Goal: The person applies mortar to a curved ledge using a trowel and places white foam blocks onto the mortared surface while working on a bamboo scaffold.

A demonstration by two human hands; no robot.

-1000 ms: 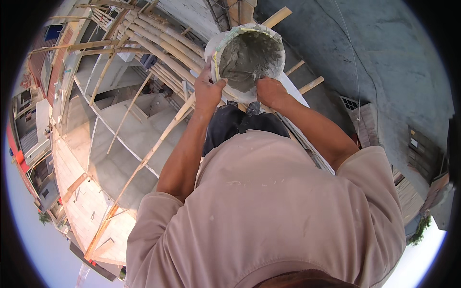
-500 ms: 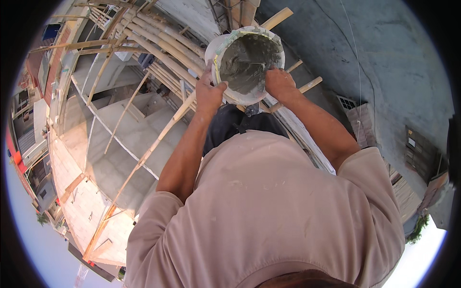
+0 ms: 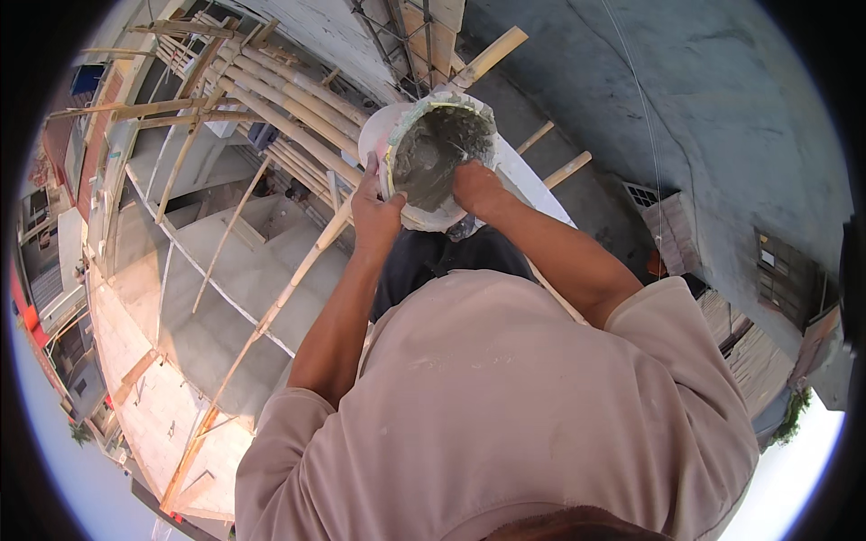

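Observation:
A white bucket (image 3: 483, 106) with wet grey mortar (image 3: 424, 167) inside is tilted with its mouth toward me. Mortar is smeared around its rim. My left hand (image 3: 374, 212) grips the bucket's left side, thumb over the near rim and fingers along the outer wall. My right hand (image 3: 476, 187) is closed and sits at the right part of the mouth, over the mortar. Whatever those fingers hold is hidden by the hand and the mortar.
Bamboo scaffold poles (image 3: 298, 99) run along the left, with a long pole (image 3: 298, 270) slanting beside my left arm. Pole ends (image 3: 568, 169) jut out at right. A grey plastered wall (image 3: 740, 117) with a hanging line rises on the right. Far below left lies a concrete surface (image 3: 225, 298).
The bucket and both hands have shifted left and closer to my body. My right hand has gone from the bucket's right rim further in over the mortar.

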